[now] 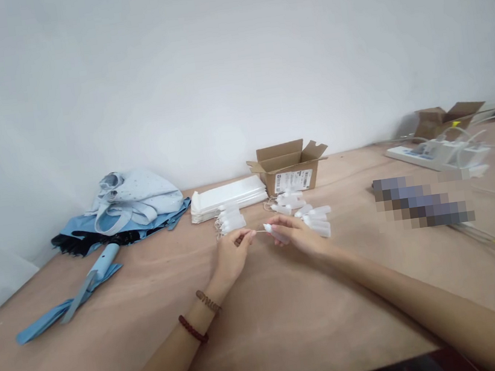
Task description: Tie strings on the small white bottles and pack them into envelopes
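In the middle of the head view, my right hand point(297, 233) is closed around a small white plastic bottle point(276, 234), its tip pointing left. My left hand point(233, 251) pinches the end of a thin white string point(260, 231) that runs across to the bottle's tip. Behind my left hand lies a group of white bottles point(232, 218) with string loops. Another group of bottles point(290, 202) lies in front of the cardboard box. Several more bottles point(318, 222) are just beyond my right hand.
An open cardboard box point(293, 170) stands near the wall beside stacked white packets point(228, 197). To the left are a pale cloth bag point(139, 196) on a blue umbrella point(75, 229) and its handle point(105, 262). Rightward are a power strip point(435, 157), cables and a blurred-out object point(423, 200).
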`<state>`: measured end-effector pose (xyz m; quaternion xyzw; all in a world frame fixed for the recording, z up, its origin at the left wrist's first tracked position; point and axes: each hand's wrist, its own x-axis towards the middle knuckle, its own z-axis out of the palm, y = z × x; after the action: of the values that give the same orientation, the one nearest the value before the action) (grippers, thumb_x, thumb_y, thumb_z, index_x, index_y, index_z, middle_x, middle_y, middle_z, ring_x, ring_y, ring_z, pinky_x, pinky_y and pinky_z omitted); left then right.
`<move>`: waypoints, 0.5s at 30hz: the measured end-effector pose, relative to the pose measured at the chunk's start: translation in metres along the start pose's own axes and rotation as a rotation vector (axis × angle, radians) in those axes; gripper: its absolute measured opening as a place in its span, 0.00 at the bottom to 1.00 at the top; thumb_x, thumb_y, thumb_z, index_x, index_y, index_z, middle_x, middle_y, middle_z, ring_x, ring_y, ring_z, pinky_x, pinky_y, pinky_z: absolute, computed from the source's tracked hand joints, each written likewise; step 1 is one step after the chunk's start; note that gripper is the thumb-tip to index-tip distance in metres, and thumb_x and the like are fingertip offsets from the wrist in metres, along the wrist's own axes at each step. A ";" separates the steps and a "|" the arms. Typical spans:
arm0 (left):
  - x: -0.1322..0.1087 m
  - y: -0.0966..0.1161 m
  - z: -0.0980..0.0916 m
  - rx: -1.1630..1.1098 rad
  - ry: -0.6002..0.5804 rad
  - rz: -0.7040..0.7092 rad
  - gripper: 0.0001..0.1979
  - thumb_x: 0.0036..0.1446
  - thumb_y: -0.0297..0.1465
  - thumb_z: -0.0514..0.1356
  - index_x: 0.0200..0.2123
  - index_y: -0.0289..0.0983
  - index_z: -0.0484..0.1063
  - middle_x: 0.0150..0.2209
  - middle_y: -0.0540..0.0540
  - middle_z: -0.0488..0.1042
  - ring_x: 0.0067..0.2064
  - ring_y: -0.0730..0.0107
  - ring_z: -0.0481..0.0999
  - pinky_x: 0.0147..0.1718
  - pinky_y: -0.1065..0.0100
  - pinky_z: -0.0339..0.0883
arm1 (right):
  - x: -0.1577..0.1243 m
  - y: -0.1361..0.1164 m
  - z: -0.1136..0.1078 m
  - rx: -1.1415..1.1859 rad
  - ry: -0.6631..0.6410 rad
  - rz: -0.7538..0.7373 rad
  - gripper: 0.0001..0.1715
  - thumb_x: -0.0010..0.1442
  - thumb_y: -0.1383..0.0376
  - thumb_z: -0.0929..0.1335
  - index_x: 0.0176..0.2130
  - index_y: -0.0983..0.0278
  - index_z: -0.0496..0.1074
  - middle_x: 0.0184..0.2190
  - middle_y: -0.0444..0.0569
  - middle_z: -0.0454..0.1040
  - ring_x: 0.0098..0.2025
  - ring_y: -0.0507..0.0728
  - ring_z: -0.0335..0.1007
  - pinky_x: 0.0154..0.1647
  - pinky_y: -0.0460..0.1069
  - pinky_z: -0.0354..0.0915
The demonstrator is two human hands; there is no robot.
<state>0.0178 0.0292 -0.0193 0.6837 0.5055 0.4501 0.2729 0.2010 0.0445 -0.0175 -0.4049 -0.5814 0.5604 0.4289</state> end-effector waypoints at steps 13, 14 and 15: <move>0.004 -0.009 -0.009 -0.245 -0.113 -0.194 0.20 0.52 0.44 0.58 0.35 0.33 0.76 0.28 0.47 0.71 0.24 0.75 0.61 0.20 0.73 0.53 | -0.005 -0.005 0.003 -0.107 0.094 -0.054 0.14 0.52 0.57 0.64 0.37 0.64 0.68 0.26 0.42 0.68 0.21 0.49 0.55 0.21 0.45 0.52; 0.004 -0.009 -0.009 -0.238 -0.123 -0.201 0.19 0.51 0.44 0.58 0.35 0.33 0.76 0.27 0.48 0.71 0.23 0.75 0.61 0.20 0.74 0.53 | -0.005 -0.005 0.003 -0.104 0.083 -0.060 0.14 0.52 0.58 0.64 0.36 0.64 0.68 0.25 0.42 0.68 0.21 0.49 0.55 0.21 0.45 0.52; 0.004 -0.009 -0.009 -0.225 -0.129 -0.212 0.19 0.51 0.44 0.59 0.33 0.33 0.76 0.27 0.48 0.71 0.23 0.76 0.60 0.20 0.74 0.53 | -0.006 -0.005 0.004 -0.104 0.069 -0.065 0.13 0.52 0.58 0.64 0.36 0.64 0.68 0.25 0.42 0.68 0.21 0.48 0.54 0.21 0.45 0.51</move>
<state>0.0064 0.0347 -0.0213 0.6191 0.5025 0.4280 0.4255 0.1995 0.0375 -0.0128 -0.4268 -0.6074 0.5009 0.4450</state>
